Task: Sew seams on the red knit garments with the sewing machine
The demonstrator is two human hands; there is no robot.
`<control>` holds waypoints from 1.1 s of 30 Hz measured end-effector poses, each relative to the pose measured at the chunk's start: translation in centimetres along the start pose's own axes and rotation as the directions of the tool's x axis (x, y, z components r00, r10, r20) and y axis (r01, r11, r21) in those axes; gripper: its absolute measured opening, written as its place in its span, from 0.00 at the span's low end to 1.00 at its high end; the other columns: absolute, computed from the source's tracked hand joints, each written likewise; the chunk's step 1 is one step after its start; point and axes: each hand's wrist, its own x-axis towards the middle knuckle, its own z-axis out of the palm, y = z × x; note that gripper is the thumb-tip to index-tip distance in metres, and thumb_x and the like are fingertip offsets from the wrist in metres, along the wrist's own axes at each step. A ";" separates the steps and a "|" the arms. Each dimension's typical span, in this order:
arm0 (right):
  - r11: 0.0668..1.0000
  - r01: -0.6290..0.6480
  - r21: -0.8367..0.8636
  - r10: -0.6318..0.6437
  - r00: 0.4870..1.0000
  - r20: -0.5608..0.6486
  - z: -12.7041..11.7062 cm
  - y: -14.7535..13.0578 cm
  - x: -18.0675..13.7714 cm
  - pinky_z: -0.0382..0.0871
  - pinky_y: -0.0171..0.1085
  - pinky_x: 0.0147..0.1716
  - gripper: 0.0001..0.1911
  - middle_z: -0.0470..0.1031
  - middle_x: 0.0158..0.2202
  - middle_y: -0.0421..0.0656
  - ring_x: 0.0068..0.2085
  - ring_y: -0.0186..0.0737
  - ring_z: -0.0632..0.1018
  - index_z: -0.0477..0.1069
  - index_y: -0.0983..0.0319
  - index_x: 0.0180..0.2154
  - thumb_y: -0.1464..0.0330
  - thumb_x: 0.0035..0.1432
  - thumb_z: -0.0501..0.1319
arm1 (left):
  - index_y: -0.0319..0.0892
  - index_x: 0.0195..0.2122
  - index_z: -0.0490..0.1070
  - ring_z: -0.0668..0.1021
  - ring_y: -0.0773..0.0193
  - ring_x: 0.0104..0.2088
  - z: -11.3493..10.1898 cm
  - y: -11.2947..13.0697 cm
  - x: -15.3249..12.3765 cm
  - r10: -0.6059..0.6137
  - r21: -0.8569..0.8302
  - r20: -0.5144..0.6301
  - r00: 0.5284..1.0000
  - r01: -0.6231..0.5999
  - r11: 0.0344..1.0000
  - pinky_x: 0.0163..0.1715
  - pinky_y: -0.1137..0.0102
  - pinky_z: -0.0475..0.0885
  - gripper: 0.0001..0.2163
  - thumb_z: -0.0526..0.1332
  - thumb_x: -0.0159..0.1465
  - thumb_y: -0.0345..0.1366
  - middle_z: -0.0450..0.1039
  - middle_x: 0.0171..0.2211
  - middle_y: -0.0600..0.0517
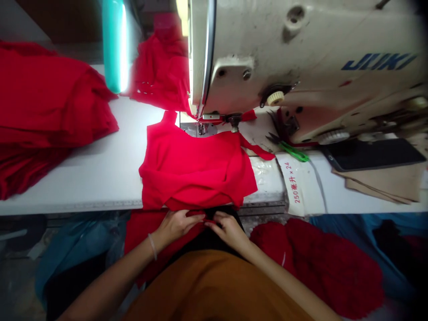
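White worktop (83, 178) under the sewing machine (301, 58): the red cloth (195, 171) lies straight ahead, long axis across, its near edge reaching my left hand (175, 225) and right hand (227, 229), both pinching a red fold (195, 213).

Teal lamp (114, 49) glares on red fabric (197, 171); edges warped, dark

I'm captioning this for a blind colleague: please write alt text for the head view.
The left hand and right hand pinch red fabric at a white table's edge, below a Juki sewing machine. Green-handled scissors and a phone lie to the right; more red cloth is piled left.
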 end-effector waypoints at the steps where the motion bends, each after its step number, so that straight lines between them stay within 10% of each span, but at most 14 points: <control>1: 1.000 0.008 0.009 -0.008 1.000 -0.002 -0.3 -0.3 -0.3 0.68 0.38 0.36 0.20 0.72 0.30 0.46 0.33 0.40 0.73 0.68 0.61 0.26 0.57 0.67 0.54 | 0.45 0.49 0.78 0.82 0.63 0.39 -0.3 0.5 0.1 0.038 -0.049 -0.002 0.999 -0.038 0.998 0.42 0.70 0.77 0.15 0.52 0.73 0.38 0.80 0.42 0.46; 5: 0.975 0.004 0.222 -0.022 0.997 0.078 -2.3 -3.1 -1.5 0.70 0.38 0.38 0.14 0.75 0.36 0.46 0.37 0.39 0.75 0.68 0.61 0.32 0.57 0.64 0.58 | 0.38 0.33 0.75 0.78 0.64 0.33 -3.3 2.9 0.2 0.019 -0.345 -0.060 0.998 -0.039 0.938 0.44 0.69 0.74 0.14 0.59 0.70 0.42 0.76 0.29 0.49; 9: 0.624 -0.169 0.763 0.062 0.984 0.167 -4.6 -6.8 -1.4 0.68 0.34 0.33 0.23 0.72 0.32 0.42 0.32 0.35 0.73 0.60 0.60 0.28 0.50 0.54 0.67 | 0.37 0.26 0.72 0.73 0.68 0.27 -7.8 4.2 -0.1 -0.215 -0.666 0.102 0.971 0.227 0.710 0.30 0.74 0.69 0.15 0.69 0.62 0.44 0.72 0.25 0.53; 12: 0.505 -0.248 0.827 0.080 0.967 0.241 -5.2 -9.0 -0.1 0.63 0.31 0.27 0.27 0.68 0.28 0.39 0.27 0.31 0.68 0.61 0.61 0.28 0.50 0.46 0.72 | 0.37 0.29 0.73 0.73 0.68 0.29 -10.3 4.7 -0.2 -0.276 -0.788 0.139 0.951 0.275 0.551 0.31 0.75 0.69 0.13 0.69 0.62 0.42 0.73 0.29 0.52; 16: 0.586 -0.272 0.764 0.088 0.958 0.273 -5.9 -11.1 1.5 0.50 0.28 0.20 0.21 0.61 0.20 0.34 0.20 0.25 0.57 0.70 0.63 0.31 0.54 0.50 0.72 | 0.38 0.34 0.72 0.76 0.67 0.35 -12.1 5.3 -0.2 -0.217 -0.813 0.130 0.968 0.229 0.536 0.37 0.74 0.71 0.08 0.67 0.63 0.37 0.75 0.35 0.51; 24: 0.802 0.005 0.598 0.035 0.998 -0.055 -9.0 -12.6 2.6 0.58 0.28 0.20 0.12 0.72 0.24 0.40 0.23 0.29 0.66 0.78 0.60 0.33 0.58 0.57 0.68 | 0.36 0.28 0.74 0.60 0.75 0.20 -14.2 5.2 0.0 -0.316 -0.743 0.210 0.925 0.361 0.563 0.20 0.78 0.54 0.15 0.72 0.57 0.43 0.57 0.18 0.60; 28: 0.840 0.062 0.539 0.054 0.979 -0.198 -9.2 -12.1 2.5 0.62 0.27 0.21 0.10 0.73 0.25 0.39 0.23 0.29 0.69 0.76 0.60 0.33 0.60 0.57 0.68 | 0.37 0.28 0.75 0.69 0.73 0.27 -13.0 4.6 0.1 -0.341 -0.816 0.107 0.934 0.278 0.507 0.27 0.78 0.64 0.11 0.72 0.58 0.39 0.67 0.28 0.54; 33: 0.841 0.375 0.389 -0.376 0.923 -0.078 -9.7 -13.9 2.2 0.68 0.25 0.24 0.06 0.78 0.29 0.39 0.25 0.28 0.74 0.76 0.61 0.40 0.73 0.65 0.59 | 0.40 0.34 0.75 0.79 0.62 0.43 -12.9 3.1 -3.3 -0.336 -0.850 0.106 0.936 0.261 0.458 0.44 0.71 0.73 0.09 0.65 0.65 0.41 0.78 0.42 0.47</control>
